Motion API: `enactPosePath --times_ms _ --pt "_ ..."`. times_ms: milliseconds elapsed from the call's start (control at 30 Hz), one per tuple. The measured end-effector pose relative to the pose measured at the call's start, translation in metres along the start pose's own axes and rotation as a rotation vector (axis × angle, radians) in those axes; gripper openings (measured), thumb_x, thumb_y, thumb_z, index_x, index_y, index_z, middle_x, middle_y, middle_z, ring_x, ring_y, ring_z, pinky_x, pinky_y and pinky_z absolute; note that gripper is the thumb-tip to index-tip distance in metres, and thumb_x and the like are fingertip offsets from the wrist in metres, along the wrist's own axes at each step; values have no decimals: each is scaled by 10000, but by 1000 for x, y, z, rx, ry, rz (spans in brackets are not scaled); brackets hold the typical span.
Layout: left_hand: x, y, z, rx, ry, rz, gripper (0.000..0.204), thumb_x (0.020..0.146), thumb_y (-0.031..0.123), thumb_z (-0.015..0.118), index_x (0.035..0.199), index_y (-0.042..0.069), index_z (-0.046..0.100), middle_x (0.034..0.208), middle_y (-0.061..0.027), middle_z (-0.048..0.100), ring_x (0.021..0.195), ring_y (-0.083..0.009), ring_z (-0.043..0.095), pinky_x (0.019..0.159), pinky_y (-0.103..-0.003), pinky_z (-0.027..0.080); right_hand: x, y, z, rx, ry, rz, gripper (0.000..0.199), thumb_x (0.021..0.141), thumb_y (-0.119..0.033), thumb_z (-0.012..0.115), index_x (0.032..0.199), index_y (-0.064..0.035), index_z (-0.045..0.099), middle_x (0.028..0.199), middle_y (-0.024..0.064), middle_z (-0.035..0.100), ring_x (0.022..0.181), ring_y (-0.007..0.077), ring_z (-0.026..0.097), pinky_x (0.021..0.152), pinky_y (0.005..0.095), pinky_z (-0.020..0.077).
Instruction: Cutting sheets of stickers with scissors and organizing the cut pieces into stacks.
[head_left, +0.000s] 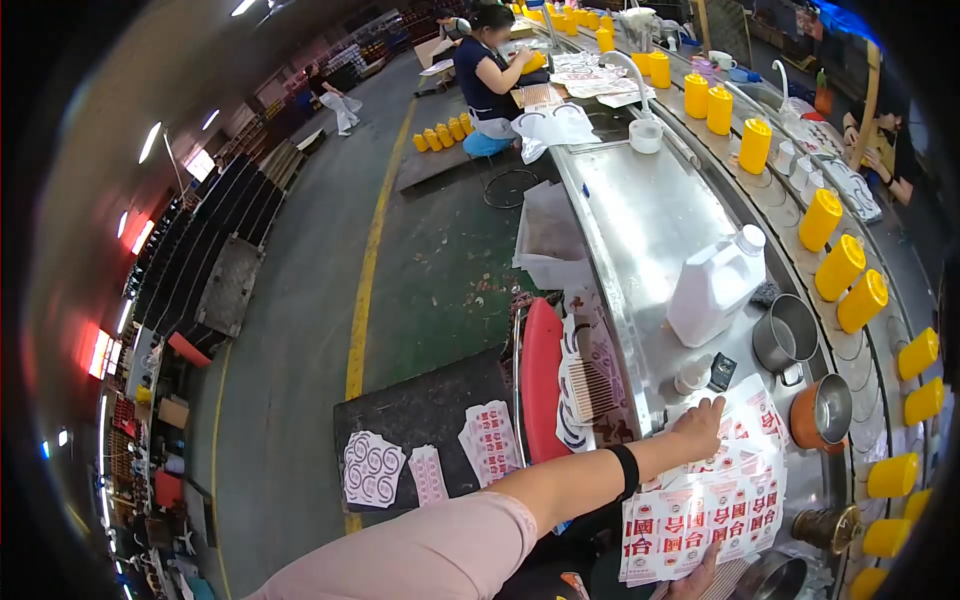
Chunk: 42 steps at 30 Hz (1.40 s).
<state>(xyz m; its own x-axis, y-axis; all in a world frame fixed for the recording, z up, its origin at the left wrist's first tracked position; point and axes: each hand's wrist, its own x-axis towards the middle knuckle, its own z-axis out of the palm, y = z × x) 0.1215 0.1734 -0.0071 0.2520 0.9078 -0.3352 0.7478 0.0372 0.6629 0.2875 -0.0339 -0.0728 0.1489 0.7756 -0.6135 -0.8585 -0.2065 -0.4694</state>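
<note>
The right hand (697, 578), at the lower edge, grips the near end of a stack of red-and-white label sheets (705, 510) on the steel table (650, 215). The left hand (700, 428) presses flat on the stack's far end, fingers spread, gripping nothing. No sheet appears peeled yet. Beyond stand a white jug (715, 285), unlabelled, and two metal cups (785, 335). Yellow bottles (840, 268) line the conveyor, apparently still awaiting labels.
</note>
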Motion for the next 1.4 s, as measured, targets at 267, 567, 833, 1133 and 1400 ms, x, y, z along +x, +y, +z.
enactPosePath --times_ms 267,567,833,1133,1400 --pt "-2 -16 0 -332 -362 237 553 676 274 632 1136 -14 526 1018 -205 602 906 -299 579 821 -346 435 -11 -4 19 134 -131 109 486 896 -286 481 1284 -11 384 1259 149 477 1130 298 476 956 484 380" --pt "-85 37 -12 55 -23 431 325 737 84 501 1060 58 509 610 -166 582 607 -348 596 576 -446 465 10 3 -16 229 -241 84 512 871 -288 532 1297 -43 389 1275 140 474 1137 303 484 963 472 386" --pt "-34 -28 2 -450 -169 131 371 690 159 593 1025 1 574 907 -216 619 825 -320 609 768 -378 461 -3 -5 -31 247 -308 67 505 862 -297 541 1280 -41 418 1265 144 485 1144 305 485 974 491 375" --pt "21 -43 -7 -35 -20 -47 359 710 190 590 1048 70 614 1025 -196 592 1005 -335 546 849 -406 446 -1 -11 -21 222 -325 81 504 851 -272 570 1280 -51 425 1273 131 481 1150 287 480 985 457 376" --pt "1 -29 7 12 27 -121 388 714 221 606 1057 41 595 1176 -216 444 1042 -385 475 936 -394 371 6 -7 -8 18 -146 63 506 882 -277 520 1296 -23 378 1272 164 468 1135 296 486 964 463 393"
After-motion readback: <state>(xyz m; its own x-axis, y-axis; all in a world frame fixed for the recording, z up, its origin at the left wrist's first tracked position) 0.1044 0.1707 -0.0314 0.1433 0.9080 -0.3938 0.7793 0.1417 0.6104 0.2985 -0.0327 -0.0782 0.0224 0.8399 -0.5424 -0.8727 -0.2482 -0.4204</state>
